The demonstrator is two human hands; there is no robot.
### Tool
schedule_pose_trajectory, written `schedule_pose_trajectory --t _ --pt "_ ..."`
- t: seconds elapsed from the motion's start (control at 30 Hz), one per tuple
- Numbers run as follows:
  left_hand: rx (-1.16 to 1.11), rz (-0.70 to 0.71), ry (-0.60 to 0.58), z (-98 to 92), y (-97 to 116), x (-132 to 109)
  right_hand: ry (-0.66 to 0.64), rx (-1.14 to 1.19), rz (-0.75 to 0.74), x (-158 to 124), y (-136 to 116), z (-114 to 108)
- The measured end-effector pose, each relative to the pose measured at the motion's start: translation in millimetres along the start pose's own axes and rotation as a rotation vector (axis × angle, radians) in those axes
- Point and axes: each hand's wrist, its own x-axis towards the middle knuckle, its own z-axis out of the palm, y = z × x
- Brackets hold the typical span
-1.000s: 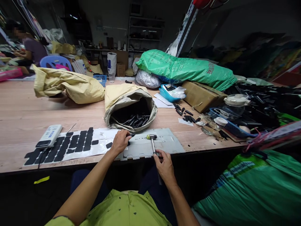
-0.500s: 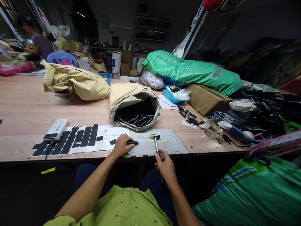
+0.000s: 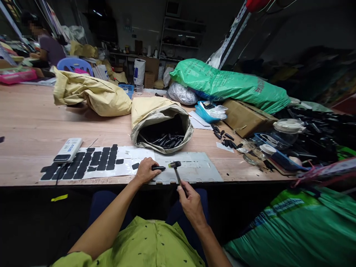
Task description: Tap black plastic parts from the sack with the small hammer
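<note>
My left hand (image 3: 145, 170) is closed around a small black cylindrical piece (image 3: 158, 168), whose end sticks out to the right over a grey board (image 3: 194, 168). In my right hand (image 3: 189, 200) is a small mallet (image 3: 174, 165), gripped by its handle. The mallet's head, yellow-green on one side and black on the other, is raised a little to the right of the black piece, apart from it. Behind my hands an open sack (image 3: 175, 107) lies on its side with many similar black pieces (image 3: 169, 141) inside.
Left of my hands lie black pads (image 3: 102, 159) on white sheets and a white electronic device (image 3: 68, 150). A folded tan sack (image 3: 91, 92), a green bag (image 3: 230, 81) and a cardboard box (image 3: 246, 116) stand farther back. Jars and loose black parts crowd the right. Another person sits far left.
My right hand has moved left and the mallet head has swung toward the black piece. My left hand keeps its hold on the black piece.
</note>
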Motion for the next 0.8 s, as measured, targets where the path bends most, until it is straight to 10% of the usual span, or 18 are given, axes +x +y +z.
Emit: schedule_pose_trajectory --t 0.8 --pt "-0.066 -0.113 -0.014 0.8 5 1 -0.09 -0.057 -0.284 -1 -29 24"
